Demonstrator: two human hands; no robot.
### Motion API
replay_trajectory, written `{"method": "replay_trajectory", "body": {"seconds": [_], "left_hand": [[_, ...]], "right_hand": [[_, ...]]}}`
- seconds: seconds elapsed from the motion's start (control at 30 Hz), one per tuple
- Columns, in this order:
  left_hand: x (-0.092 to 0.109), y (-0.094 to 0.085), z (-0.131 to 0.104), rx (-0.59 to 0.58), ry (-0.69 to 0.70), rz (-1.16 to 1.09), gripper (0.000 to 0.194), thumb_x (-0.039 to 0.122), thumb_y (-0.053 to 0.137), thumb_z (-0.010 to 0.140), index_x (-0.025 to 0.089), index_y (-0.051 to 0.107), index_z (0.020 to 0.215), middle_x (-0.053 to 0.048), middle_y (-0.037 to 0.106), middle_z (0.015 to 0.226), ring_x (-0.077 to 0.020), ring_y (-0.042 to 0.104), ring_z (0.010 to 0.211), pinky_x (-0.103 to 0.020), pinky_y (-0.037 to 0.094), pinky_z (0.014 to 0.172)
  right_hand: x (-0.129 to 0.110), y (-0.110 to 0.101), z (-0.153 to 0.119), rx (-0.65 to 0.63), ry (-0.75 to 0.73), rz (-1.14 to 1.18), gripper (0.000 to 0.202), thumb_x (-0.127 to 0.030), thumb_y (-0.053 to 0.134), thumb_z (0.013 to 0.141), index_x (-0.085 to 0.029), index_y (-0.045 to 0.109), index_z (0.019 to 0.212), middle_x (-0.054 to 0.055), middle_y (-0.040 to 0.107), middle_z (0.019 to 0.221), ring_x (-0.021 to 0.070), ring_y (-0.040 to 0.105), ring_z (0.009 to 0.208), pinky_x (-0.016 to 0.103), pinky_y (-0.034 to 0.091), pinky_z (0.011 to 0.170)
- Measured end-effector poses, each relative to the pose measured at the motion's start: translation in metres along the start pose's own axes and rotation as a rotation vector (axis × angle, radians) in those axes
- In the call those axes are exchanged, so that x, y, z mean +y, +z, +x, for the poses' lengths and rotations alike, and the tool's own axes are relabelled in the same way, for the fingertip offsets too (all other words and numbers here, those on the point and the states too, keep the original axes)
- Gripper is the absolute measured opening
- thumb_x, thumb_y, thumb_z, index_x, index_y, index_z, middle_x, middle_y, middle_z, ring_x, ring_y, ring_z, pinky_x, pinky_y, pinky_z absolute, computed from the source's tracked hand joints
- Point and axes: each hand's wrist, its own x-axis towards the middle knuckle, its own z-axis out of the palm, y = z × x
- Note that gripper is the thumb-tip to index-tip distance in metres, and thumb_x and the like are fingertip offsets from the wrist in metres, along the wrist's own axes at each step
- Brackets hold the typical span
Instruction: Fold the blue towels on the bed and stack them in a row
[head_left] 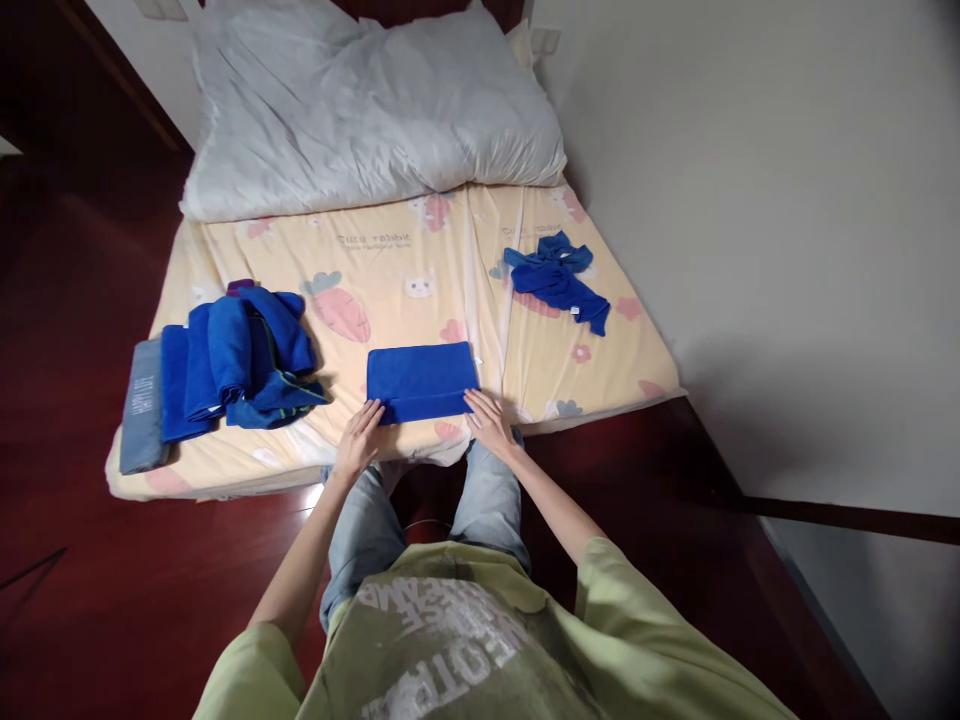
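A blue cloth (422,372) lies flat as a rectangle near the front edge of the bed, its near strip folded over. My left hand (360,437) touches its near left corner, with the fingertips together on the fabric. At the near right corner, my right hand (489,422) has its fingers on the cloth's edge. Both hands appear to pinch the corners of the folded strip, thumbs mostly hidden.
Several blue cloths (229,350) are heaped at the left beside a grey-blue folded one (142,410). Two crumpled blue cloths (559,285) lie at the right. A large grey-white quilt (375,110) covers the bed's far end. A wall (750,200) stands at the right.
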Motion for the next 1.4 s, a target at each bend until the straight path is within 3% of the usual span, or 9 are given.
{"method": "replay_trajectory", "body": {"seconds": [0.17,0.43,0.57,0.7,0.8,1.0,1.1,1.23,1.4], "left_hand": [[-0.005,0.016,0.004,-0.057,-0.045,0.130,0.057,0.018,0.042,0.095,0.009,0.053,0.150,-0.017,0.048,0.158,-0.0312,0.041,0.151,-0.052,0.035,0.126],[-0.009,0.021,0.022,-0.084,-0.100,0.146,0.059,0.009,0.035,0.094,0.009,0.054,0.150,-0.018,0.050,0.156,-0.0305,0.042,0.150,-0.053,0.032,0.127],[-0.004,0.016,0.005,-0.093,-0.087,0.097,0.060,0.008,0.037,0.092,0.013,0.057,0.148,-0.017,0.052,0.155,-0.0306,0.045,0.148,-0.054,0.033,0.126],[0.004,0.014,-0.026,-0.110,-0.060,0.023,0.063,0.007,0.038,0.088,0.017,0.058,0.147,-0.014,0.053,0.155,-0.0288,0.046,0.148,-0.054,0.033,0.127],[0.005,0.011,-0.032,-0.069,-0.104,-0.086,0.058,0.012,0.041,0.089,0.018,0.060,0.144,-0.014,0.059,0.150,-0.0284,0.053,0.143,-0.052,0.038,0.123],[-0.004,0.003,0.008,0.178,-0.420,-0.352,0.047,0.039,0.053,0.095,0.017,0.061,0.135,-0.015,0.073,0.123,-0.0283,0.072,0.110,-0.047,0.059,0.099],[-0.006,0.002,0.025,0.237,-0.577,-0.444,0.049,0.045,0.059,0.092,0.016,0.061,0.131,-0.015,0.075,0.113,-0.0261,0.075,0.095,-0.044,0.062,0.088],[-0.008,0.006,0.035,0.276,-0.657,-0.442,0.042,0.042,0.063,0.088,0.017,0.064,0.122,-0.012,0.077,0.100,-0.0249,0.075,0.087,-0.042,0.063,0.085],[-0.009,0.013,0.040,0.287,-0.654,-0.334,0.035,0.041,0.063,0.088,0.019,0.066,0.115,-0.010,0.076,0.092,-0.0249,0.074,0.083,-0.040,0.062,0.084]], "right_hand": [[0.007,0.010,-0.005,-0.158,-0.017,-0.138,0.056,-0.012,0.042,0.100,-0.017,0.049,0.155,0.010,0.050,0.159,0.0244,0.043,0.151,0.049,0.036,0.126],[0.022,0.030,0.013,-0.154,0.067,-0.187,0.059,0.001,0.039,0.095,-0.016,0.059,0.148,0.011,0.055,0.154,0.0246,0.047,0.149,0.049,0.037,0.126],[0.016,0.019,-0.002,-0.143,0.054,-0.104,0.060,0.002,0.040,0.094,-0.019,0.062,0.145,0.011,0.058,0.151,0.0251,0.051,0.146,0.051,0.040,0.124],[0.007,0.003,-0.029,-0.167,0.051,-0.020,0.057,-0.002,0.042,0.095,-0.022,0.064,0.143,0.009,0.061,0.148,0.0253,0.055,0.143,0.052,0.044,0.121],[0.006,-0.002,-0.030,-0.162,0.107,0.076,0.055,-0.003,0.043,0.093,-0.022,0.067,0.139,0.008,0.066,0.144,0.0247,0.057,0.140,0.050,0.045,0.119],[0.026,0.005,0.012,0.001,0.401,0.423,0.038,-0.027,0.059,0.092,-0.018,0.070,0.127,0.012,0.075,0.122,0.0250,0.072,0.110,0.041,0.058,0.098],[0.036,0.012,0.028,0.066,0.504,0.515,0.042,-0.039,0.066,0.088,-0.014,0.071,0.121,0.013,0.076,0.106,0.0245,0.073,0.091,0.039,0.061,0.085],[0.044,0.024,0.036,0.143,0.617,0.562,0.045,-0.047,0.071,0.082,-0.014,0.072,0.114,0.009,0.075,0.087,0.0233,0.072,0.081,0.036,0.061,0.077],[0.046,0.032,0.038,0.182,0.656,0.416,0.044,-0.053,0.074,0.079,-0.017,0.073,0.104,0.006,0.073,0.078,0.0223,0.069,0.071,0.037,0.060,0.074]]}}
